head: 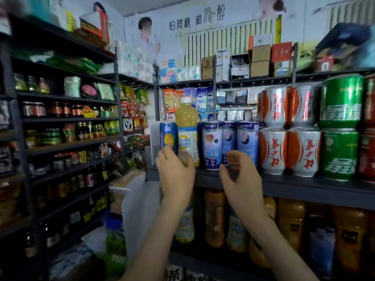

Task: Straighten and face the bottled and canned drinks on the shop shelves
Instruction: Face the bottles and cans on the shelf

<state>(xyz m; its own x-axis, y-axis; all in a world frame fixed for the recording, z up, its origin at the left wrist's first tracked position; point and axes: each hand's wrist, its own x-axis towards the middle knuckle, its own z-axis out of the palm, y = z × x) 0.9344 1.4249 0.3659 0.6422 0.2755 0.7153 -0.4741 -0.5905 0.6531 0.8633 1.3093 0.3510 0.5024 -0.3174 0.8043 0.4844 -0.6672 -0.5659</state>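
- Hazard 1: the juice bottle [187,126] is tall and narrow. It stands upright at the front edge of the shelf [304,185], near its left end, between the dark blue can [168,136] and the pale blue cans [212,145]. We judge that a turn applied so low could tip it forward over the edge.
- Hazard 2: a sideways nudge could knock the cans beside it, and a jolt along the row might unsettle the stacked red-and-white cans [274,151].
- Left hand [176,171]: the fingers and thumb are curled round the bottle's lower part. They hide its base, so we cannot tell whether it rests on the shelf.
- Right hand [239,175]: half curled and holding nothing, it is before the pale blue cans. We cannot tell whether it touches them.
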